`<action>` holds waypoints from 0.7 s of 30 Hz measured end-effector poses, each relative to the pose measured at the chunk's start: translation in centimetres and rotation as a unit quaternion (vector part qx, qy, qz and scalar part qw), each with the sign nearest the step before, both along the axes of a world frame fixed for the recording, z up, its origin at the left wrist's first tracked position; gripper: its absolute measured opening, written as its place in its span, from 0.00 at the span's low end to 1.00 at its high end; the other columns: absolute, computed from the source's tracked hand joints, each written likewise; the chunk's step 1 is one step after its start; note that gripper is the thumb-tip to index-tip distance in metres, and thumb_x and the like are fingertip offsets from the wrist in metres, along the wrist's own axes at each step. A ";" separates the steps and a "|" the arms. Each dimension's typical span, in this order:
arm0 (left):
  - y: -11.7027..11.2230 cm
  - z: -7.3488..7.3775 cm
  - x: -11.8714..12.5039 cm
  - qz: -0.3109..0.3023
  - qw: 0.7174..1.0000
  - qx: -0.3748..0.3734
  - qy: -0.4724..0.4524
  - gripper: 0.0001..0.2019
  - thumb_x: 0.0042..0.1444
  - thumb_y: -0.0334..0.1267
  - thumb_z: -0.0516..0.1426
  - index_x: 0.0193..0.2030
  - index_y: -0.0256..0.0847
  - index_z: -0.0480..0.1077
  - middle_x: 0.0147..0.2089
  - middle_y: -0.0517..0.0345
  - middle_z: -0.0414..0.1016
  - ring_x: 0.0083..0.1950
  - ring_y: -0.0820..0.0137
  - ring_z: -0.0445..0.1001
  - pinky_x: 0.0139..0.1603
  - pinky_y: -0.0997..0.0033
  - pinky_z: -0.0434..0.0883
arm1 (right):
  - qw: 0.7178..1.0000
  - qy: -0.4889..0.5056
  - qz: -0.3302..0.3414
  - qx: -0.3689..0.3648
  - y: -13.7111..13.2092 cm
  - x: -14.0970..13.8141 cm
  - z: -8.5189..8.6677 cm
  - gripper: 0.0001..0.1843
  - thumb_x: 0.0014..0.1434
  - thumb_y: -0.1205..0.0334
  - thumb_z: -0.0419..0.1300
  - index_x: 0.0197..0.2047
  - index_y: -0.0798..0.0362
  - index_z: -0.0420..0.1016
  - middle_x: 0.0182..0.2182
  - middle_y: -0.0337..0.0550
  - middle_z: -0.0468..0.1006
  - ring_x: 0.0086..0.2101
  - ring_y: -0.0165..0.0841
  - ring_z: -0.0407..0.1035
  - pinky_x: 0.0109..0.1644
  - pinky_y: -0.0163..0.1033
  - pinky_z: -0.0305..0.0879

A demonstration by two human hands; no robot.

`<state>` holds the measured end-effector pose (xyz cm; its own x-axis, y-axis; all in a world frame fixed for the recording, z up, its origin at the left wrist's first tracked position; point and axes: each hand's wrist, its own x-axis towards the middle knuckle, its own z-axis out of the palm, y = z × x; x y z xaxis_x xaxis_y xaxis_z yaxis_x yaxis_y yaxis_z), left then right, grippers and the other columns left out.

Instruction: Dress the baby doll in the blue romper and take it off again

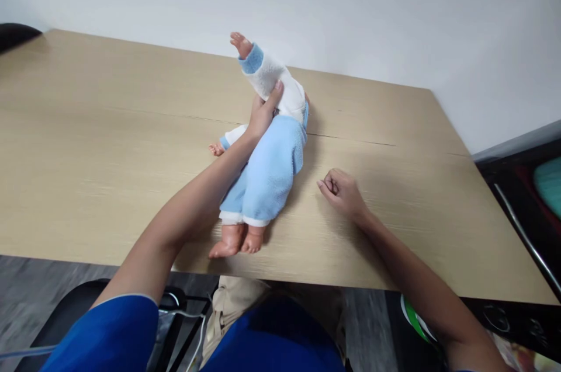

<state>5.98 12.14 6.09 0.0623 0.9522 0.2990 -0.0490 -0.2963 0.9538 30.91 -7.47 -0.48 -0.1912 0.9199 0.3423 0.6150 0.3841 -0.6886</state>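
Observation:
A baby doll (274,167) in a white top and light blue fleece trousers lies on its side on the wooden table. Its bare feet point toward me, one arm sticks up, and its head is hidden behind the body. My left hand (265,110) is closed around the doll's upper body, with the thumb on the white sleeve and the fingers out of sight beneath. To the right of the doll, apart from it, my right hand (342,192) hovers low over the tabletop. Its fingers are curled into a loose fist, and nothing shows in them.
The wooden table (131,185) has a seam across it and meets a white wall (307,4) at the back. A black chair (65,325) with cables is below left. Dark equipment (526,232) stands beside the table's right edge.

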 end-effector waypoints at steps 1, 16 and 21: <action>0.0 -0.3 0.2 -0.008 1.000 0.003 -0.024 0.49 0.56 0.90 0.60 0.64 0.48 0.81 0.61 0.53 0.91 0.73 0.47 0.80 0.74 0.44 0.78 | 1.000 0.005 -0.001 0.005 0.0 0.0 0.0 0.20 0.72 0.60 0.64 0.32 0.44 0.59 0.28 0.34 0.67 0.29 0.33 0.59 0.37 0.42 0.56; -3.0 -1.4 5.8 -0.158 0.908 0.242 0.303 0.27 0.72 0.49 0.62 0.71 0.37 0.77 0.70 0.34 0.85 0.72 0.44 0.82 0.78 0.41 0.74 | 0.830 0.488 -0.013 -0.270 2.9 3.3 0.6 0.32 0.72 0.29 0.64 0.69 0.37 0.80 0.65 0.46 0.88 0.55 0.43 0.85 0.61 0.51 0.85; -5.1 0.0 2.2 -0.098 0.879 0.259 0.388 0.23 0.79 0.51 0.56 0.67 0.39 0.80 0.71 0.38 0.84 0.75 0.47 0.78 0.82 0.44 0.69 | 0.749 0.570 -0.045 -0.335 3.6 6.1 1.2 0.28 0.77 0.35 0.59 0.68 0.39 0.84 0.67 0.43 0.90 0.70 0.49 0.81 0.77 0.67 0.79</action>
